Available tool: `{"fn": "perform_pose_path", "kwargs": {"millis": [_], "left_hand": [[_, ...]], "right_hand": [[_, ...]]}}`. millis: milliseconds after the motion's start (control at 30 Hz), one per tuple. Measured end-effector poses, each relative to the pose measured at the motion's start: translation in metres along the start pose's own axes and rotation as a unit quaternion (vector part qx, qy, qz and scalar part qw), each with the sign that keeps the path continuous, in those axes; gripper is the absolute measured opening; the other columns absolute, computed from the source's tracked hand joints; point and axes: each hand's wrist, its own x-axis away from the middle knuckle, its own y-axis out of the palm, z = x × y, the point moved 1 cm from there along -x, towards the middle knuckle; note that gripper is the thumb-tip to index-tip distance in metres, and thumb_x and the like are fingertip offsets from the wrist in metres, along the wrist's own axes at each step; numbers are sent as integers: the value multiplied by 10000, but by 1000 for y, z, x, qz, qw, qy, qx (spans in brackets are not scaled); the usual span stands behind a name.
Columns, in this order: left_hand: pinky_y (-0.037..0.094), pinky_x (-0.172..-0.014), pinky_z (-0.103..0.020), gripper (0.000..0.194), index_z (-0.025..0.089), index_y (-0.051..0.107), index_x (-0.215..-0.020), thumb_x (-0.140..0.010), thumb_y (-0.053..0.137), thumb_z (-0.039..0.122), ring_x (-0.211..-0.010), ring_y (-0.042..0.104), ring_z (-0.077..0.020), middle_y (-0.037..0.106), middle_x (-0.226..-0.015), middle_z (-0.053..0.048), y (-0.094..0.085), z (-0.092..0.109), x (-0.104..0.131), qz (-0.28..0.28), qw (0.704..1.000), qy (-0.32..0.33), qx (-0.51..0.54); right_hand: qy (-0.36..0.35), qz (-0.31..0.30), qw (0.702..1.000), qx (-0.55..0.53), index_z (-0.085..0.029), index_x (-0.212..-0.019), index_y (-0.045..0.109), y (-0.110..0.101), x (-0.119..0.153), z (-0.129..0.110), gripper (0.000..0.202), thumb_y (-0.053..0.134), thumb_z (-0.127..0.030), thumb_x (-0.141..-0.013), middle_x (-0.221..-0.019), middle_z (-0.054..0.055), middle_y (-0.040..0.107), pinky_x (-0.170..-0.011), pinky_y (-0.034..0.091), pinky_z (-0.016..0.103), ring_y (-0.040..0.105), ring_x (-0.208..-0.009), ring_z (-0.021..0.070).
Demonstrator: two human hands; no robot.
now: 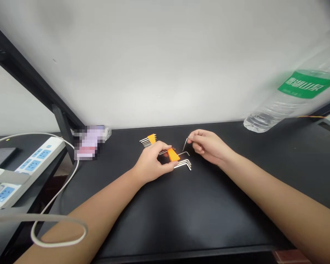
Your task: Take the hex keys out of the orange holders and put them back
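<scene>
Between the thumb and fingers of my left hand (152, 163) is an orange hex key holder (173, 154). One L-shaped hex key (184, 153) shows at its right side. Several loose hex keys (185, 163) lie on the black table just below and right of the holder. My right hand (206, 145) pinches a single small hex key (185, 144), its long end pointing down and left, near the holder but apart from it. Behind my left hand lies a second orange holder (152, 138) filled with several hex keys. My left palm hides part of the nearer keys.
A large clear water bottle (266, 113) with a green label stands at the back right, by the pale wall. On the left are a white power strip (33, 165), a looping white cable (71, 179) and a blurred-out pinkish item (89, 143). A black metal frame (38, 73) rises there.
</scene>
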Motion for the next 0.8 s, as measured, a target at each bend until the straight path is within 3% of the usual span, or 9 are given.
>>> {"fn": "perform_pose_path", "kwargs": {"millis": [133,233,300,367,433,500,800], "left_hand": [[584,-797,-303,400,200,607,-1097,-769,817,290,-876,696,-165,707,-1024,-35,0,0,-1,6,1000,10,2],[590,-806,-306,379,201,612,-1081,-776,815,301,-877,697,-165,712,-1019,-36,-1,0,-1,12,1000,11,2],[591,-817,-310,371,202,616,-1082,-785,810,309,-885,695,-166,713,-1025,-40,-1,1,-1,12,1000,7,-1],[588,-817,-312,375,203,617,-1089,-786,809,313,-889,693,-167,711,-1029,-40,-1,1,0,11,1000,4,-6],[584,-817,-309,388,204,614,-1101,-782,810,307,-894,692,-167,708,-1031,-37,-1,1,0,11,1000,3,-6],[582,-816,-307,397,204,613,-1105,-776,815,298,-893,691,-165,707,-1026,-33,-2,1,1,12,1000,3,-6],[587,-812,-321,385,205,619,-1108,-783,807,291,-872,689,-167,709,-1014,-37,-2,1,1,7,1000,2,-9]], "right_hand": [[-17,0,1000,22,-210,-1074,602,2,-1,1,355,774,-303,-779,-870,47,726,-412,375,218,503,-462,76],[-53,11,980,191,-204,-1018,644,-1,0,3,237,703,-349,-840,-798,41,719,-422,419,259,560,-462,122],[-112,14,937,330,-219,-971,682,-5,2,2,154,642,-338,-881,-717,12,690,-498,472,289,602,-509,151],[-183,0,882,434,-236,-957,707,-9,6,1,136,593,-285,-902,-784,13,705,-643,523,326,658,-651,177],[-237,-23,838,491,-236,-938,713,-11,11,-1,161,559,-214,-896,-940,32,717,-759,528,350,673,-804,194],[-256,-46,816,517,-228,-932,711,-10,16,-2,201,532,-155,-879,-1008,46,702,-807,521,358,663,-875,201],[-239,-141,798,536,-249,-1026,740,1,31,-13,254,566,-155,-867,-1004,61,668,-745,532,344,644,-814,200]]}}
